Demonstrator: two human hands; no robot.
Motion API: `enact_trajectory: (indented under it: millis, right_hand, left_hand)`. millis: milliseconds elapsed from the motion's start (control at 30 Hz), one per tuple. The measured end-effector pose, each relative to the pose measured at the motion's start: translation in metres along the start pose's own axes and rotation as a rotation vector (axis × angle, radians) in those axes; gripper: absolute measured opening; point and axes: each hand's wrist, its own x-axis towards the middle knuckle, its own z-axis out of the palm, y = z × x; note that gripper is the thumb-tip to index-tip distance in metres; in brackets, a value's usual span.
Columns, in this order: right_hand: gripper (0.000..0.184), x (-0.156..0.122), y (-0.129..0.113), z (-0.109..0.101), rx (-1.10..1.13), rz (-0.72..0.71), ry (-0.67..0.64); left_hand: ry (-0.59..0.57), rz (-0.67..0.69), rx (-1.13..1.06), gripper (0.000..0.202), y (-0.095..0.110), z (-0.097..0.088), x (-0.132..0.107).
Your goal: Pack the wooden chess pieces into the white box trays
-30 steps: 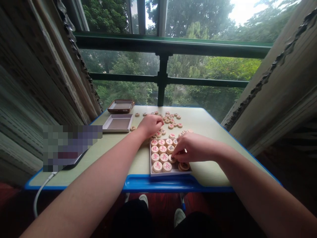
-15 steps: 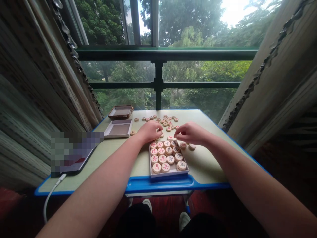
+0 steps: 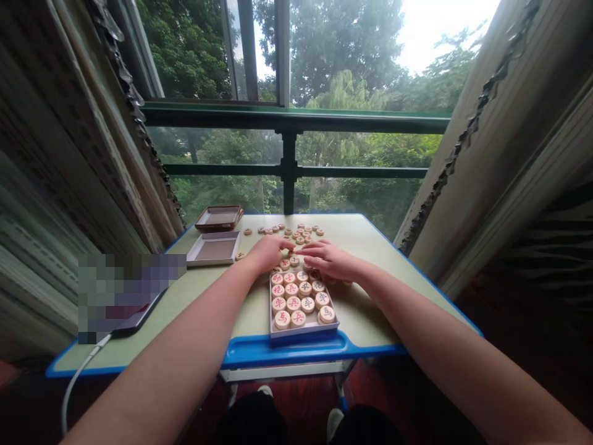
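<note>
A shallow white box (image 3: 303, 330) near the table's front edge holds rows of round wooden chess pieces (image 3: 299, 295) with red characters. My left hand (image 3: 269, 252) rests just behind the box, its fingers curled over loose pieces; what they grip is hidden. My right hand (image 3: 330, 259) lies at the box's far right corner, fingers stretched flat toward the left hand, nearly touching it. More loose pieces (image 3: 296, 233) are scattered farther back on the table.
The pale green table (image 3: 370, 309) has a blue rim. An open white box tray (image 3: 213, 249) and a brown lid (image 3: 218, 218) sit at the back left. A phone (image 3: 139, 312) with a white cable lies at the left. A window railing stands behind.
My right hand left the box's front row, rose to the far side and now lies flat beside my left hand. The camera tilted up slightly.
</note>
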Motion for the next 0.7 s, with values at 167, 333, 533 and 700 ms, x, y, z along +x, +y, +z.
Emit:
enact_trajectory:
  millis: [167, 333, 533, 700]
  right_hand:
    - [0.037, 0.002, 0.0, 0.001, -0.057, -0.041, -0.062]
    - [0.028, -0.001, 0.016, -0.008, -0.123, 0.18, 0.036]
    - [0.023, -0.005, 0.024, -0.016, -0.113, 0.372, 0.01]
    - [0.025, -0.01, 0.02, -0.03, -0.09, 0.405, -0.094]
  left_hand:
    - [0.008, 0.087, 0.056, 0.037, 0.0, 0.001, 0.001]
    - [-0.006, 0.09, 0.148, 0.023, 0.004, 0.0, -0.002]
    - [0.083, 0.059, 0.094, 0.022, 0.008, -0.002, -0.004]
    - [0.178, 0.101, 0.0, 0.021, 0.011, -0.003, -0.005]
